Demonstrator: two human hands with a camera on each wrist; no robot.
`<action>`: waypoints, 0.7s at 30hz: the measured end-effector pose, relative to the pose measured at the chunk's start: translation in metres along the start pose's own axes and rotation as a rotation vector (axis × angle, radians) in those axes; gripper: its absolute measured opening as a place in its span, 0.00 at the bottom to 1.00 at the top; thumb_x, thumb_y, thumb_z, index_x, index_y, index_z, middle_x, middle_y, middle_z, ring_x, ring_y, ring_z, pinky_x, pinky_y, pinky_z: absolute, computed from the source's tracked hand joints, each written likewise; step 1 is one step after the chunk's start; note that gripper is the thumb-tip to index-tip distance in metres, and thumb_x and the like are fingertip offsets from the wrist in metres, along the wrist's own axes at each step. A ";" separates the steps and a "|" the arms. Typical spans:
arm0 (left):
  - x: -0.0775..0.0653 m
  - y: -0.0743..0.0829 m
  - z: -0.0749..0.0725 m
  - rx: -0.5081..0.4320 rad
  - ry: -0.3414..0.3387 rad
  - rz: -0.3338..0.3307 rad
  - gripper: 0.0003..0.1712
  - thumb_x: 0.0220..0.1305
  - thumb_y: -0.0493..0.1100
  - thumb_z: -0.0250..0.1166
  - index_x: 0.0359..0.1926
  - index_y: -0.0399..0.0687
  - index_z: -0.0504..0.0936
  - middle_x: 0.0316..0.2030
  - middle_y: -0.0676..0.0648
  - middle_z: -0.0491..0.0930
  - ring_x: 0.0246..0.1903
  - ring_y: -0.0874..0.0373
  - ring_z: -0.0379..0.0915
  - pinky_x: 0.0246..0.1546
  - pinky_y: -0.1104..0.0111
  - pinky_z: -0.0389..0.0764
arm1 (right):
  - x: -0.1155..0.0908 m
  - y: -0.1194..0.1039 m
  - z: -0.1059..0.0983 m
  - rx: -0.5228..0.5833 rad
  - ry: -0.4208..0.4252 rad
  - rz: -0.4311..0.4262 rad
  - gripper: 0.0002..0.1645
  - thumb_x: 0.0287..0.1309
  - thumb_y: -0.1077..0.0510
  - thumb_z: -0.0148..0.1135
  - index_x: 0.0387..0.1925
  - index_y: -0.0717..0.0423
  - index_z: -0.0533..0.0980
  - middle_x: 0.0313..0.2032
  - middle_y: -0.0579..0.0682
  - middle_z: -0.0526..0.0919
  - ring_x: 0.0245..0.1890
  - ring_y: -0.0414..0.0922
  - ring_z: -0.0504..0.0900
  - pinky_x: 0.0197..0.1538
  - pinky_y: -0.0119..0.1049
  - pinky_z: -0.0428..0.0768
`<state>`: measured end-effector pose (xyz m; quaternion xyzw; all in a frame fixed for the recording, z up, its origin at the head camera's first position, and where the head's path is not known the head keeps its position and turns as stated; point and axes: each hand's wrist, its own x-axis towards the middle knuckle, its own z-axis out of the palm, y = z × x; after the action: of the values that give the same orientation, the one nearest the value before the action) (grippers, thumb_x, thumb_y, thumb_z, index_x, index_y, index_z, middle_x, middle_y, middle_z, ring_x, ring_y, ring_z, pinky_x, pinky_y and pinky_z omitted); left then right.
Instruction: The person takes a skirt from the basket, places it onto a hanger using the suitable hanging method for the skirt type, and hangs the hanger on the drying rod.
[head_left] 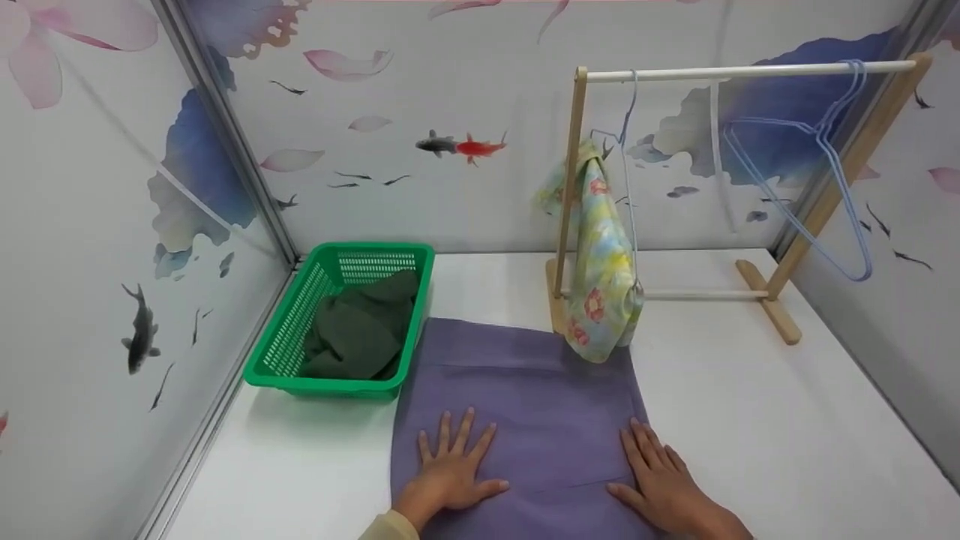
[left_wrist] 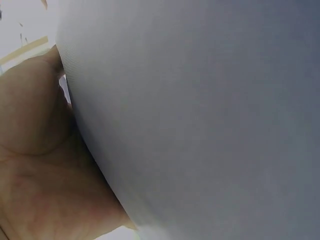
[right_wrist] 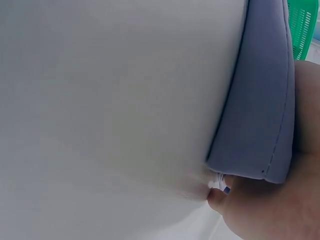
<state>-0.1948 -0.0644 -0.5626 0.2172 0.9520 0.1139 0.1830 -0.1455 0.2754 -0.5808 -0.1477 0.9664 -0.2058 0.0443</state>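
Purple cloth (head_left: pixel 555 420) spread on a white counter (head_left: pixel 720 390), directly beneath both hands, so neither is nearer than the other. The long axis of its visible part runs away from the person, from the lower border of the head view toward the wooden-framed garment rack (head_left: pixel 750 73); the near end is out of frame. The left hand (head_left: pixel 454 476) rests flat near the left margin, fingers spread; the right hand (head_left: pixel 664 480) rests flat at the right margin, thumb apart from the fingers. Neither hand grasps anything. The right wrist view shows a stitched edge beside the palm. Just left of the far part sits a green plastic basket (head_left: pixel 330 386); at far right, a floral cloth (head_left: pixel 600 262) on the rack overlaps a corner in view, contact being uncertain.
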 end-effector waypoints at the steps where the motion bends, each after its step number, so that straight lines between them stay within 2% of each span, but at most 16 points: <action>1: 0.001 0.000 0.000 -0.004 -0.001 0.003 0.50 0.51 0.80 0.41 0.71 0.67 0.43 0.70 0.45 0.31 0.66 0.37 0.20 0.52 0.33 0.29 | 0.000 0.000 -0.001 -0.001 0.001 0.005 0.52 0.58 0.33 0.49 0.68 0.66 0.48 0.68 0.63 0.44 0.67 0.59 0.42 0.59 0.62 0.47; 8: 0.004 -0.002 -0.002 -0.027 -0.026 0.019 0.51 0.50 0.80 0.42 0.71 0.67 0.42 0.70 0.45 0.29 0.65 0.38 0.18 0.51 0.33 0.27 | -0.004 -0.003 -0.001 -0.014 0.015 0.015 0.52 0.58 0.34 0.50 0.67 0.67 0.49 0.68 0.64 0.44 0.67 0.61 0.43 0.59 0.62 0.47; 15: 0.008 -0.006 -0.004 -0.015 -0.040 0.021 0.51 0.50 0.80 0.42 0.71 0.68 0.42 0.70 0.47 0.29 0.66 0.39 0.18 0.52 0.34 0.27 | -0.005 -0.005 -0.003 -0.015 -0.046 0.043 0.52 0.59 0.32 0.46 0.69 0.64 0.45 0.69 0.62 0.40 0.68 0.58 0.39 0.61 0.59 0.44; 21: 0.009 -0.007 -0.005 -0.006 -0.034 0.011 0.51 0.50 0.80 0.43 0.71 0.68 0.42 0.70 0.46 0.29 0.66 0.39 0.18 0.52 0.34 0.26 | -0.003 0.001 0.005 0.017 -0.009 0.012 0.51 0.59 0.34 0.49 0.69 0.65 0.46 0.69 0.61 0.41 0.68 0.57 0.39 0.60 0.61 0.43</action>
<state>-0.2074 -0.0673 -0.5626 0.2236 0.9472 0.1139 0.1993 -0.1423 0.2757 -0.5854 -0.1426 0.9653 -0.2128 0.0513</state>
